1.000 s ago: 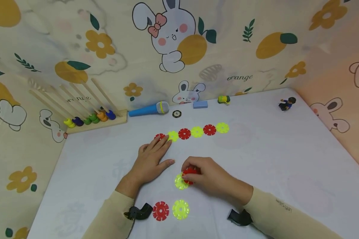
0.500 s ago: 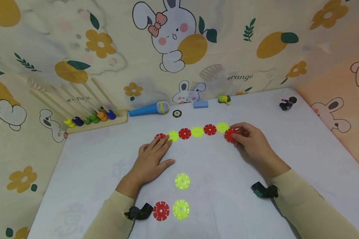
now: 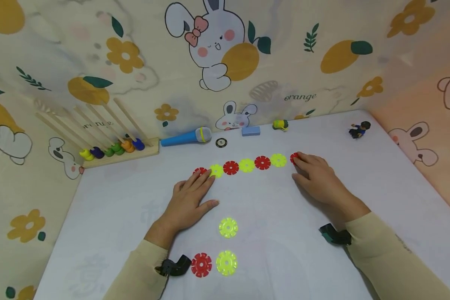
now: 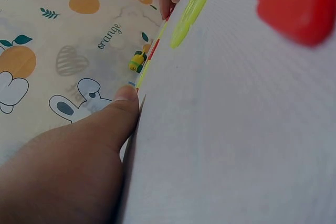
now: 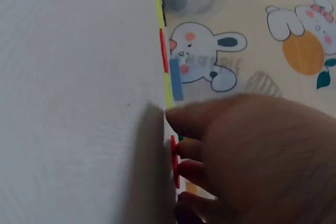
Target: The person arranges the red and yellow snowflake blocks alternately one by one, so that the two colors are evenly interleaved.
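right fingers point(image 3: 303, 160): straight and flat, tips pressing the red disc point(image 3: 294, 158) at the right end of the row
right hand point(image 3: 320, 179): palm down on the table point(image 3: 360, 175), towards the far edge
left fingers point(image 3: 204, 179): stretched out flat, tips on the red end disc point(image 3: 200, 171) at the row's left end; gripping nothing
left hand point(image 3: 189, 202): palm down, near the table's middle
row of discs point(image 3: 246, 164): red and yellow-green by turns, edge to edge, parallel to the far edge
loose discs: one yellow-green point(image 3: 228, 228) mid-table; red point(image 3: 201, 264) and yellow-green point(image 3: 226, 263) by the near edge
far edge: blue microphone point(image 3: 186, 136), peg rack point(image 3: 108, 143) at the far-left corner
writing: "orange" point(image 3: 300, 97) on the backdrop
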A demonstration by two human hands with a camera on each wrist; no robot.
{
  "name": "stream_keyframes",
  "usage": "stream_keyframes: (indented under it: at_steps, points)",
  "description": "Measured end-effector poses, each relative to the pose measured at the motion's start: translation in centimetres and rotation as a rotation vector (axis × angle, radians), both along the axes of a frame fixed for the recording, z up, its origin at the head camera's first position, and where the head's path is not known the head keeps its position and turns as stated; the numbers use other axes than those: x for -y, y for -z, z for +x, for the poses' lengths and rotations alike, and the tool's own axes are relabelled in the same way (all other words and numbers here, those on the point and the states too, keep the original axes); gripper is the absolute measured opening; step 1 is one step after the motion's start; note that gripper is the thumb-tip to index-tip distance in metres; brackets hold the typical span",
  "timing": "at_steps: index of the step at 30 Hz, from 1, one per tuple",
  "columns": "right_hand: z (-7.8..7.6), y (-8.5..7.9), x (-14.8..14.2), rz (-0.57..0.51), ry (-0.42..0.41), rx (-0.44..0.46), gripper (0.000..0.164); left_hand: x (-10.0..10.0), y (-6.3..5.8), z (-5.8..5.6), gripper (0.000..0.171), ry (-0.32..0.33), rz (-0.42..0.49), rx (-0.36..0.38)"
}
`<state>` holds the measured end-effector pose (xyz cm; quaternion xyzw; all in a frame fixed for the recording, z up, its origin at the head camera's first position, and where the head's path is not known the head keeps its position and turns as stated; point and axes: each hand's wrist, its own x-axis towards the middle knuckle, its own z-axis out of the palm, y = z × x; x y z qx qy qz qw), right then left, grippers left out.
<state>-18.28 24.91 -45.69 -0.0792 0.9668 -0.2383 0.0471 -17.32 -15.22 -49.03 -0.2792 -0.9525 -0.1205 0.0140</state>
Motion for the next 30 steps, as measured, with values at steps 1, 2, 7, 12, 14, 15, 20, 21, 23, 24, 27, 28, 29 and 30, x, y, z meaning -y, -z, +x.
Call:
stream_keyframes:
  at_steps: [1, 2, 7, 12, 14, 15, 20, 21, 23, 24, 27, 28, 29, 30]
  points:
    - [0.01, 0.01, 0.17, 0.036, -0.022, 0.015, 0.064, 0.01, 0.02, -0.03, 0.076, -0.001, 0.0, -0.002]
    - [-0.01, 0.07, 0.27, 0.064, -0.037, 0.022, 0.065, 0.02, 0.03, -0.07, 0.076, -0.001, -0.001, -0.006]
    - [-0.25, 0.47, 0.39, 0.075, -0.031, 0.002, 0.067, 0.09, 0.15, -0.14, 0.076, 0.002, -0.001, -0.013]
    - [-0.57, 0.7, 0.3, 0.059, -0.019, -0.042, 0.07, 0.09, 0.06, -0.05, 0.076, 0.006, 0.008, -0.012]
    - [-0.58, 0.68, 0.33, 0.063, -0.014, -0.033, 0.07, 0.13, -0.03, 0.01, 0.076, 0.003, 0.008, -0.011]
    - [-0.57, 0.67, 0.36, 0.067, -0.012, -0.027, 0.07, 0.18, -0.04, 0.04, 0.076, 0.001, 0.006, -0.013]
    - [-0.3, 0.67, 0.61, 0.094, -0.019, -0.044, 0.07, 0.34, 0.04, 0.13, 0.076, -0.006, 0.003, -0.026]
    - [-0.27, 0.68, 0.63, 0.096, -0.019, -0.051, 0.07, 0.32, 0.07, 0.12, 0.076, -0.005, 0.004, -0.027]
    - [-0.22, 0.69, 0.67, 0.102, -0.018, -0.058, 0.071, 0.25, 0.05, 0.11, 0.076, -0.004, 0.005, -0.024]
    - [-0.21, 0.7, 0.65, 0.107, -0.018, -0.053, 0.071, 0.21, 0.03, 0.11, 0.076, -0.003, 0.006, -0.023]
    - [-0.13, 0.71, 0.63, 0.12, -0.018, -0.038, 0.073, 0.06, -0.07, 0.12, 0.076, -0.003, 0.005, -0.015]
    - [-0.09, 0.71, 0.62, 0.124, -0.019, -0.034, 0.074, 0.01, -0.08, 0.13, 0.076, -0.002, 0.007, -0.014]
    - [-0.05, 0.71, 0.58, 0.126, -0.018, -0.031, 0.074, -0.05, -0.09, 0.13, 0.076, -0.001, 0.009, -0.013]
    - [0.01, 0.68, 0.56, 0.124, -0.015, -0.03, 0.075, -0.1, -0.08, 0.13, 0.076, 0.001, 0.012, -0.012]
